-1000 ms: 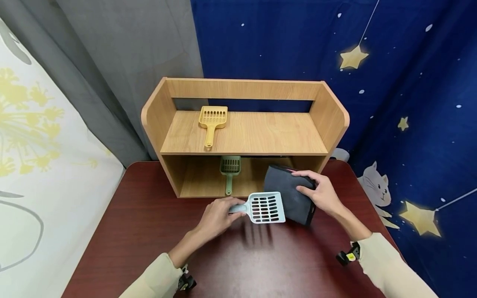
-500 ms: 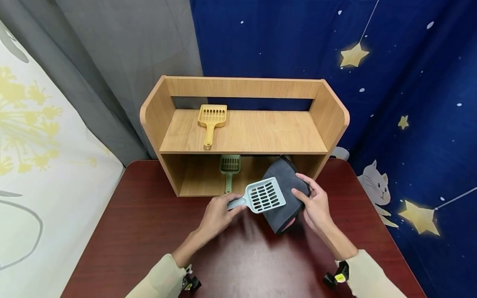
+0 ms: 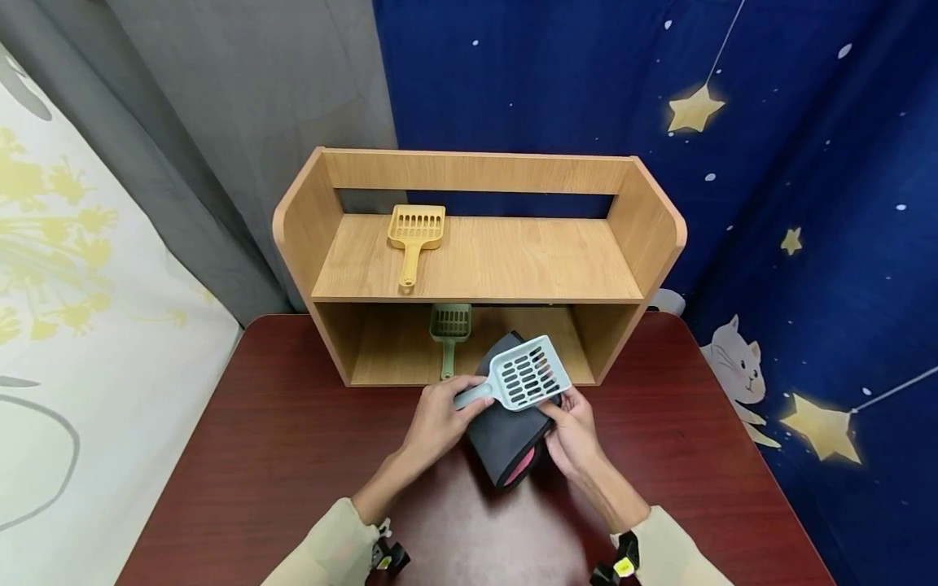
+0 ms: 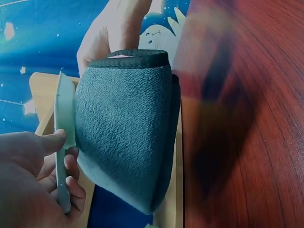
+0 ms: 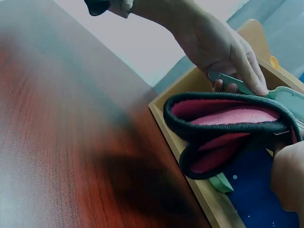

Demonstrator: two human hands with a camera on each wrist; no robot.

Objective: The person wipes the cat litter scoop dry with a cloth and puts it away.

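My left hand (image 3: 437,419) grips the handle of a light blue litter scoop (image 3: 529,373), its slotted head pointing right. Just under the scoop, a folded cloth (image 3: 501,439), dark grey outside and pink inside with black edging, is pinched at its right edge by my right hand (image 3: 575,435). The right wrist view shows the pink folds (image 5: 228,114) of the cloth close below the scoop's handle. In the left wrist view the scoop's head (image 4: 65,107) lies against or very near the cloth; I cannot tell whether they touch.
A two-level wooden shelf (image 3: 484,289) stands at the back of the dark red table (image 3: 293,456). On its upper board lies a yellow litter scoop (image 3: 415,236); a green litter scoop (image 3: 449,334) lies on the lower one. Curtains hang behind.
My right hand has carried the cloth left and towards me, turning it beneath the scoop. The scoop has tilted, its head rising slightly. Both shelved scoops stay put.
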